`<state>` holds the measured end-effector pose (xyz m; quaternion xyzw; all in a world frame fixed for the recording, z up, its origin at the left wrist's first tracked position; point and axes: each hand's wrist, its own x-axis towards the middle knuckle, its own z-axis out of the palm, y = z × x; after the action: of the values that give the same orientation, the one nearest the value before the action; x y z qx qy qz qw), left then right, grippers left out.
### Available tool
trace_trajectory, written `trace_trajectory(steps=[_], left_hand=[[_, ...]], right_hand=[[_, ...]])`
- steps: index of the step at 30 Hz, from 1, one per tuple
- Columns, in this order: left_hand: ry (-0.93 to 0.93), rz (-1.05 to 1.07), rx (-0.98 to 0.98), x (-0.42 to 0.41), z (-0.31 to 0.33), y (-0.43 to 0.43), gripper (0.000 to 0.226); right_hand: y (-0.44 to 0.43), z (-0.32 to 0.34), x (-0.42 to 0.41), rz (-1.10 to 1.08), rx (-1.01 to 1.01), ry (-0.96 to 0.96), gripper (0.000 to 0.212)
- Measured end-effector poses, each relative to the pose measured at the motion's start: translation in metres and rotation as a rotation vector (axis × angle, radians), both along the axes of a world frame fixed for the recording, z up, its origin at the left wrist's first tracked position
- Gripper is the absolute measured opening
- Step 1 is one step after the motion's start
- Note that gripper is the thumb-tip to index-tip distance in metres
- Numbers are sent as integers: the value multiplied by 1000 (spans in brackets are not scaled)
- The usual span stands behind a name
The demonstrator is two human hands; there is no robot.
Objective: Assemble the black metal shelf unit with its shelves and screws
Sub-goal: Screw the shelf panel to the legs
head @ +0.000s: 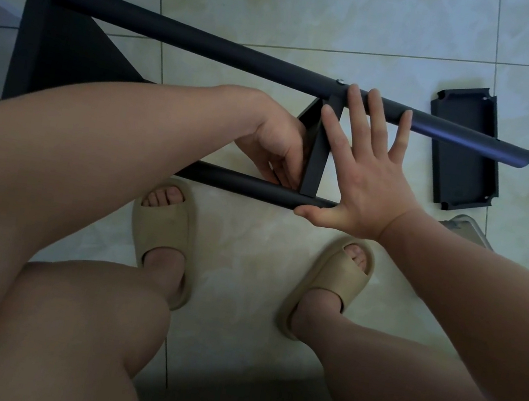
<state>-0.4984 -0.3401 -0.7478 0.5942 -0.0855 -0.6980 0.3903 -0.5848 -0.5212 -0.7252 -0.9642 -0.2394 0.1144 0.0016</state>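
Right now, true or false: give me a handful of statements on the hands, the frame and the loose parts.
1. The right hand is open, fingers spread. True.
2. A loose shelf lies on the floor tiles, to the right of the hands. True.
3. The frame stands upright. False: the frame lies on its side on the floor.
4. The left hand is clear of the frame. False: its fingers curl at the middle shelf, by the lower pole.
5. The person is barefoot. False: they wear beige slippers.
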Motion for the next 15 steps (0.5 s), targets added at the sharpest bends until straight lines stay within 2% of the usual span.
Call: trace_trajectory(steps=[11,15], left_hand=[[26,76,-17,-5,-5,2,36],[3,-5,0,-1,-3,4,33]], right_hand=[[0,-1,0,2,3,8,125],[0,0,0,1,5,6,124]])
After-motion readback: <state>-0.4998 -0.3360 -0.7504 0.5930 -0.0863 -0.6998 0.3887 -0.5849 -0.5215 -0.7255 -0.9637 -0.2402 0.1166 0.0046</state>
